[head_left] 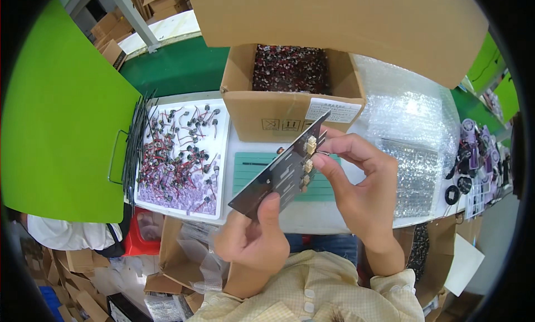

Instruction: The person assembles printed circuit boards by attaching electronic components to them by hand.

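A flat black circuit board [277,174] is tilted up over the front middle of the table. My left hand [253,237] grips its lower end, with the thumb on its face. Several cream connectors [308,165] sit along its right side. At these connectors my right hand [365,183] is closed in a pinch of thumb and forefinger. A thin, shiny bit shows at those fingertips, too small to name. Under the board lies a green ridged mat [251,180], partly hidden by the board and my hands.
To the left, a white tray [224,155] holds small black parts with red and black wires. Black cable ties [134,144] lie beside it. Behind stands an open cardboard box [239,113] full of dark parts. Bubble wrap [407,121] and purple parts [473,155] lie right.
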The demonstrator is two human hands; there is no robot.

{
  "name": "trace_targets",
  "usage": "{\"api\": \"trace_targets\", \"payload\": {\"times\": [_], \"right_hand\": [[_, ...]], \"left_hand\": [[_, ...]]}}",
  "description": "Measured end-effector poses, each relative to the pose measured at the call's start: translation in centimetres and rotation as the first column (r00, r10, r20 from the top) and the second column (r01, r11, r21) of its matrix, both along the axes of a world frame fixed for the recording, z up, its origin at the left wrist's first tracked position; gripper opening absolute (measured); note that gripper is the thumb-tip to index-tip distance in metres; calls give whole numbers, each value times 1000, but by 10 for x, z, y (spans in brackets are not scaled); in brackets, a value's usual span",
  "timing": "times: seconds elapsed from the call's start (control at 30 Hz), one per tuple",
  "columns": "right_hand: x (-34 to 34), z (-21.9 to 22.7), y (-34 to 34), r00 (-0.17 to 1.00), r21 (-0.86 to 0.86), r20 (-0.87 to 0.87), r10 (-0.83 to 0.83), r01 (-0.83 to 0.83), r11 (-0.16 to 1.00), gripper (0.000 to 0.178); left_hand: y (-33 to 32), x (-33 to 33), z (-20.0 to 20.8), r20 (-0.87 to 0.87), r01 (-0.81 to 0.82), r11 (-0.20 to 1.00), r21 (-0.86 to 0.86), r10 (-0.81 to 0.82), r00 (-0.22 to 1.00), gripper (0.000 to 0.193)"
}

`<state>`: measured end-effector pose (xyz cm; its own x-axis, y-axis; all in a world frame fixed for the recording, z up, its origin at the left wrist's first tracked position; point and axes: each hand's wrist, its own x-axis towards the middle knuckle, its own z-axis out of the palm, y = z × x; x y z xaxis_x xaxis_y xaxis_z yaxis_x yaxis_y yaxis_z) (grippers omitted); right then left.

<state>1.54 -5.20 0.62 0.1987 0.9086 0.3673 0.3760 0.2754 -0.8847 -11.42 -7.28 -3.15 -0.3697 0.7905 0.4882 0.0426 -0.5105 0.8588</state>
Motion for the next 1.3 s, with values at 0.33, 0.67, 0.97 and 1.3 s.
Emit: {"api": "trace_targets", "payload": {"times": [0.33, 0.67, 0.97, 1.3], "right_hand": [[17, 31, 20, 957, -66, -155, 244, -256, 964, 9], [26, 30, 88, 981, 88, 133, 143, -156, 984, 13], [18, 35, 32, 951, -33, 38, 306, -305, 952, 30], [1, 25, -5, 983, -157, 108, 149, -131, 979, 13]], "left_hand": [[20, -15, 1, 364, 125, 988, 94, -151, 919, 31], [30, -19, 5, 527, 324, 935, 146, -351, 774, 24], [29, -29, 1, 580, 292, 951, 103, -296, 759, 27], [26, -14, 11, 504, 142, 987, 71, -158, 849, 20]]}}
